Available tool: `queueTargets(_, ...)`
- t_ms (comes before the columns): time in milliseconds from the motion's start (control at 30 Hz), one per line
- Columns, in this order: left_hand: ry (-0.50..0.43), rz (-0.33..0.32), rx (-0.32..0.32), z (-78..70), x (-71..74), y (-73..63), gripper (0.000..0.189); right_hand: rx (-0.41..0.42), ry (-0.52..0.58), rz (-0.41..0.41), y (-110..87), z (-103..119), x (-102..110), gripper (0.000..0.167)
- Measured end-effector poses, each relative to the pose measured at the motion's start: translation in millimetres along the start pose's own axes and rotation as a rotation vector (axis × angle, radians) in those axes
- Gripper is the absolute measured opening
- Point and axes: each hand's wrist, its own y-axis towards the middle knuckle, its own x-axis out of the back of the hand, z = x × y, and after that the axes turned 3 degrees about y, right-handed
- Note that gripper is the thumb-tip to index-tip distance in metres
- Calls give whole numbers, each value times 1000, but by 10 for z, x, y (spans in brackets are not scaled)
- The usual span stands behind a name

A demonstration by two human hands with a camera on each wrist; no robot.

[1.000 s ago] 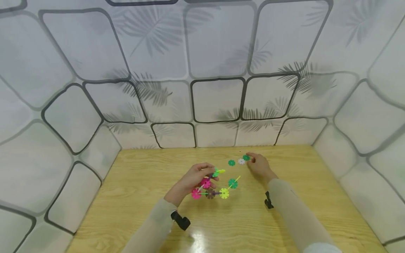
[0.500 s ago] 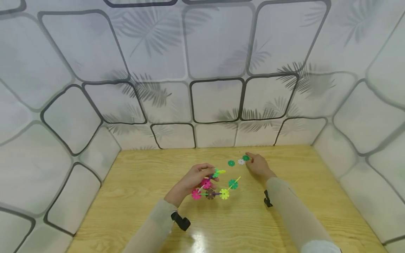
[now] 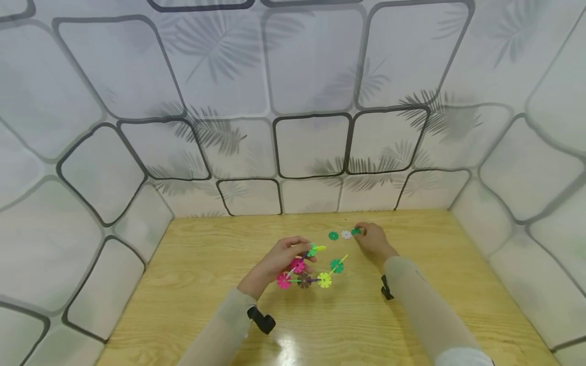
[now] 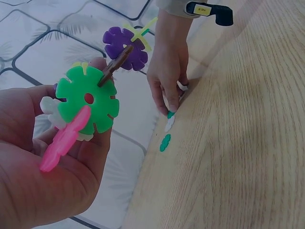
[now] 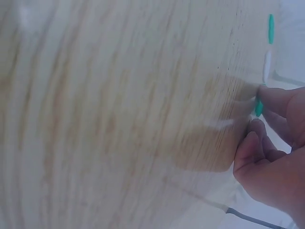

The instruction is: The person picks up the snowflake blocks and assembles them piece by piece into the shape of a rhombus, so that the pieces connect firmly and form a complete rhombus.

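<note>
My left hand (image 3: 286,254) grips a chain of slotted plastic flower discs joined edge to edge. A pink disc (image 3: 284,280), a brown disc (image 3: 304,280) and a yellow disc (image 3: 324,279) hang along its lower side. Close up in the left wrist view, a green disc (image 4: 89,98) sits by the palm with a pink one (image 4: 66,138) slotted into it, and a purple disc (image 4: 125,47) lies beyond. Toward the back of the table, my right hand (image 3: 374,239) pinches a loose green disc (image 5: 259,108) between its fingertips, which partly cover it.
A loose white disc (image 3: 346,234) and another green disc (image 3: 333,236) lie in a row left of my right hand on the wooden table (image 3: 206,284). Patterned walls (image 3: 316,147) enclose the back and both sides.
The green disc at my right fingertips has shifted slightly down and now looks tilted and more covered. My right fingers have closed in on it. The left hand and its chain stay put.
</note>
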Motion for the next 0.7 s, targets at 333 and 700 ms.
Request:
queueTargets(333,-4,-7,-4,20,18,-14,29,2,59,-37,-180,115,94,21)
queueTargets(700,-6,-12,-5,33,56,-9,27,100,220,-10,-337,507,264,29)
